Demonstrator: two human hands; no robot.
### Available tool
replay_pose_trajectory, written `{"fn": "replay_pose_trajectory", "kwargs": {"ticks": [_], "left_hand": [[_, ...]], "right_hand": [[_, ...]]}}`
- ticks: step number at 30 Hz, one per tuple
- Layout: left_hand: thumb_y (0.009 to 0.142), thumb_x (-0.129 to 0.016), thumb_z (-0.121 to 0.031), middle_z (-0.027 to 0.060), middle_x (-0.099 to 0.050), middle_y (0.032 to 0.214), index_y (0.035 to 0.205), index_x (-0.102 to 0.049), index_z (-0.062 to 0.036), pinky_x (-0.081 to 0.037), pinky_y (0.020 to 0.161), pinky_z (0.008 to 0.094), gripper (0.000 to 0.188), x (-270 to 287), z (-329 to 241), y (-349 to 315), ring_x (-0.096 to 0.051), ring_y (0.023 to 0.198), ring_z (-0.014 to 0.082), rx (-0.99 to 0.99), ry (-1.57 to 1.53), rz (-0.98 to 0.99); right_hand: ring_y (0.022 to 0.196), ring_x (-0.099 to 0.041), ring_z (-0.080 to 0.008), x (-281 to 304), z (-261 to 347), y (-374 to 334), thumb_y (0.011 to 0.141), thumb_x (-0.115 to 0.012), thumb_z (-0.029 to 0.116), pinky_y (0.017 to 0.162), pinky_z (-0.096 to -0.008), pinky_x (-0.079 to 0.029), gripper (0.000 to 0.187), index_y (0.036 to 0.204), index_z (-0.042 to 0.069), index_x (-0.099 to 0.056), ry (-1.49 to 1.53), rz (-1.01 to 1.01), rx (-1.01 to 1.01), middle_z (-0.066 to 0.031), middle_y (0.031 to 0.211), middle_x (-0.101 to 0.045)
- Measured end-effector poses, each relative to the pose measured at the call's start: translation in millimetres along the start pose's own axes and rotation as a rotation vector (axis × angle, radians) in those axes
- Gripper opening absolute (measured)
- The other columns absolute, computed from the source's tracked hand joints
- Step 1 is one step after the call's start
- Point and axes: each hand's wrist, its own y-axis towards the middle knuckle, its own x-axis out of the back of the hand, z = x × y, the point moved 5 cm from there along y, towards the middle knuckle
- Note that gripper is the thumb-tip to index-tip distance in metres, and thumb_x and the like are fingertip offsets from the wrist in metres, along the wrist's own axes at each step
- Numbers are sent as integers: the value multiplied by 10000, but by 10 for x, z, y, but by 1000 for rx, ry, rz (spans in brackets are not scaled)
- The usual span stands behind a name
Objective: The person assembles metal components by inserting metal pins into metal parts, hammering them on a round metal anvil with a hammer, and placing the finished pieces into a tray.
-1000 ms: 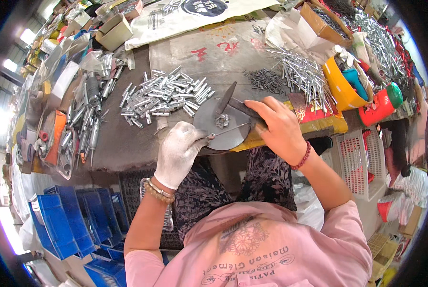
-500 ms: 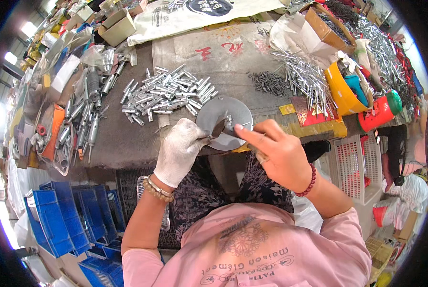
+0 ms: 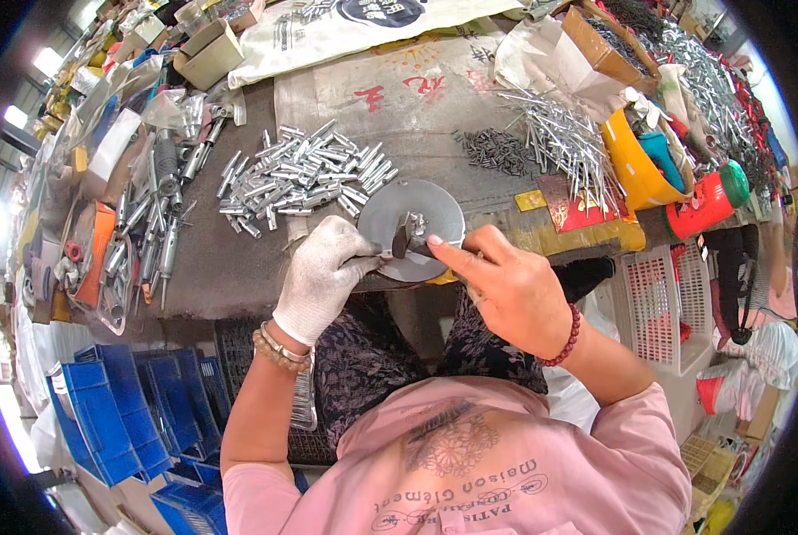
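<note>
My left hand (image 3: 320, 269), in a white knit glove, pinches a small metal piece (image 3: 384, 255) at the near left of a round grey metal disc (image 3: 441, 207). My right hand (image 3: 515, 287) is bare and grips a small hammer, its index finger stretched along the handle. The dark hammer head (image 3: 402, 235) is over the disc, close to the left fingertips. Small shiny bits (image 3: 418, 220) show beside the head. Beyond my left hand lies a heap of silver metal tubes (image 3: 305, 174).
Small dark pins (image 3: 499, 152) and long thin silver rods (image 3: 564, 147) are piled right of the disc. A yellow container (image 3: 635, 165) and a red jar (image 3: 706, 203) stand farther right. Tools (image 3: 163, 209) crowd the left. Blue crates (image 3: 105, 410) stand below the bench.
The hammer head has turned and shifted slightly left over the disc. Both hands have moved a little left, and the view has shifted slightly.
</note>
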Motion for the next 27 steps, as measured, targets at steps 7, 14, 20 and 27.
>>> {"fn": "replay_pose_trajectory", "kwargs": {"ticks": [7,14,20,27], "left_hand": [[813,-883,-12,92,-664,929,932,-779,-23,-553,806,384,159,-4,3,5,-667,888,270,46,-50,-20],[819,-872,-5,94,-667,922,931,-783,-27,-554,814,389,144,-13,1,10,-674,892,275,50,-38,-7],[826,-864,-8,92,-665,922,936,-784,-34,-555,820,400,139,1,-19,11,-672,902,277,46,-53,-1],[829,-864,-30,92,-656,922,936,-765,-24,-552,831,390,145,-5,24,-4,-672,909,275,17,-7,31]], "right_hand": [[836,-697,-359,192,-141,145,845,-709,-96,741,-439,-587,651,1449,147,-718,146,-121,-77,-126,1062,-639],[843,-719,-277,-46,11,-20,885,-721,-3,733,-408,-611,581,1448,137,-723,-92,-66,96,-84,1061,-624],[851,-725,-281,85,3,96,883,-712,-17,723,-397,-607,604,1471,124,-710,34,-137,57,-103,1040,-632],[854,-725,-297,-108,42,-58,851,-711,-52,715,-407,-604,657,1486,118,-697,-40,-19,91,-110,1016,-629]]}}
